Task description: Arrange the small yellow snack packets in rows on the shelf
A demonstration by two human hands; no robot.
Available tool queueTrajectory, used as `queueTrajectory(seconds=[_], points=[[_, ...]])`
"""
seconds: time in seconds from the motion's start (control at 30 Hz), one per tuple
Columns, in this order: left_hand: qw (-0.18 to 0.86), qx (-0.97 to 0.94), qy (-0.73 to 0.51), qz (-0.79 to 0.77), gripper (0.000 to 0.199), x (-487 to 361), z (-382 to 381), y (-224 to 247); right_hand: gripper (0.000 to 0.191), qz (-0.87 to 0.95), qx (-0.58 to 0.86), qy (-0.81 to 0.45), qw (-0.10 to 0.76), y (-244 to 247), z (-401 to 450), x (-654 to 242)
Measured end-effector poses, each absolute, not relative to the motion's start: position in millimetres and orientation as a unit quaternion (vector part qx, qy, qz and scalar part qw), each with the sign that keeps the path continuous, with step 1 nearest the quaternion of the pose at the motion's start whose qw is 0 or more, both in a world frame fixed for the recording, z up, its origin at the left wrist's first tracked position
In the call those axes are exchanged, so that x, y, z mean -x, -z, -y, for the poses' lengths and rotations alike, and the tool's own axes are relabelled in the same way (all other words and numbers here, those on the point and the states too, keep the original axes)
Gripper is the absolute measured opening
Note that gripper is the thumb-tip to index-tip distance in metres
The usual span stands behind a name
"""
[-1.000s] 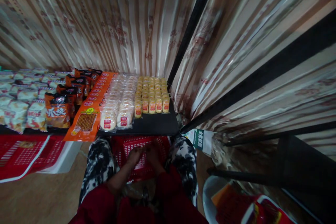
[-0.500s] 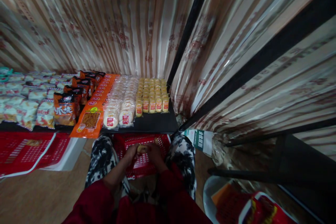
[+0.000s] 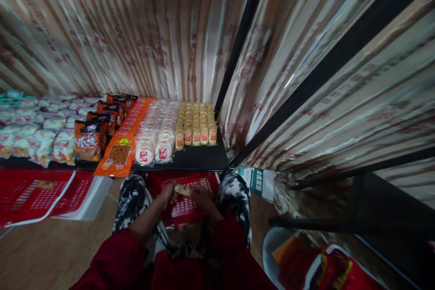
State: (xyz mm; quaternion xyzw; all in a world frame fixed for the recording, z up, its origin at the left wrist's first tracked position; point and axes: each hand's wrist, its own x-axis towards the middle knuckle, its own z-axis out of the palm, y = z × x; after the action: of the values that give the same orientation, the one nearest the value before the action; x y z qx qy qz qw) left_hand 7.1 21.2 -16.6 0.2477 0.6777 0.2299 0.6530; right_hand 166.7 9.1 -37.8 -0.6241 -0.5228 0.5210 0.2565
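Observation:
A small yellowish wrapped snack (image 3: pixel 183 190) is held between my two hands, above a red plastic basket (image 3: pixel 185 212) that sits between my knees. My left hand (image 3: pixel 167 194) grips its left end, and my right hand (image 3: pixel 200 195) has its fingers on the right end. Another yellowish piece (image 3: pixel 202 182) shows just beyond my right hand, in the basket. On the black shelf (image 3: pixel 200 159) in front stand rows of yellow wrapped snacks (image 3: pixel 196 135) and, beside them, round white wrapped cakes (image 3: pixel 164 148).
Left on the shelf lie orange packs (image 3: pixel 117 155), orange-black bags (image 3: pixel 89 140) and white bags (image 3: pixel 64 145). A red basket (image 3: pixel 64 199) stands at lower left. Black poles (image 3: pixel 243 31) rise before a curtain. A white tub (image 3: pixel 268 251) with red packets is at lower right.
The snack between my hands now shows more fully and tilts down to the right. My left hand has shifted slightly left. The view has moved a little.

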Motion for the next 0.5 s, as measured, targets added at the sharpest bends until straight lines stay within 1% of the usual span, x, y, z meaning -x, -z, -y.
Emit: queueTrajectory(seconds=[0.23,0.5], points=[[0.665,-0.242,-0.23,-0.668,0.044,-8.4,-20.6,8.1,0.032,0.473,0.636,-0.554,0.255,23.7,-3.0,-169.7],[0.681,-0.248,-0.228,-0.65,0.04,-3.7,-20.7,-3.2,0.028,0.461,0.616,-0.582,0.262,11.2,0.4,-170.7]])
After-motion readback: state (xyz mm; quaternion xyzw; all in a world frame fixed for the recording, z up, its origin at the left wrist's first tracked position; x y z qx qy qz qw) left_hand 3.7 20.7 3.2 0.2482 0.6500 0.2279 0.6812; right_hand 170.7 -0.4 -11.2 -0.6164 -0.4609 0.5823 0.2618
